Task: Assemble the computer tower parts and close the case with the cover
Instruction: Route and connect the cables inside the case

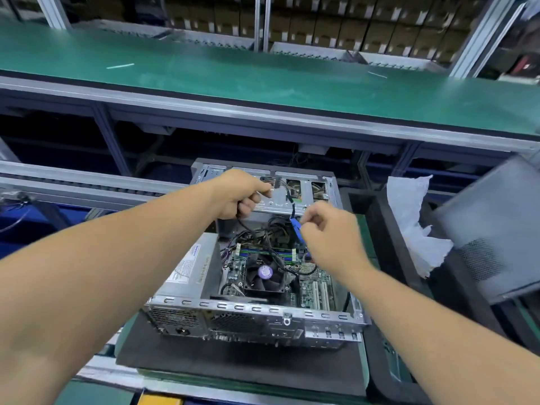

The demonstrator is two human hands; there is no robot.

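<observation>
An open computer tower case (257,312) lies on its side on a dark mat, with the motherboard, the CPU fan (264,277) and the power supply (190,268) showing inside. My left hand (241,194) is curled over the drive cage (287,197) at the far end and grips a black cable there. My right hand (327,232) pinches a blue cable connector (296,229) above the memory slots. A black cable runs from the connector up to the drive cage. The grey perforated side cover (491,229) leans at the right.
A green conveyor table (263,74) runs across the back, with cardboard boxes stacked behind it. White crumpled plastic wrap (415,217) lies right of the case beside a black tray frame. A roller rail crosses at the left.
</observation>
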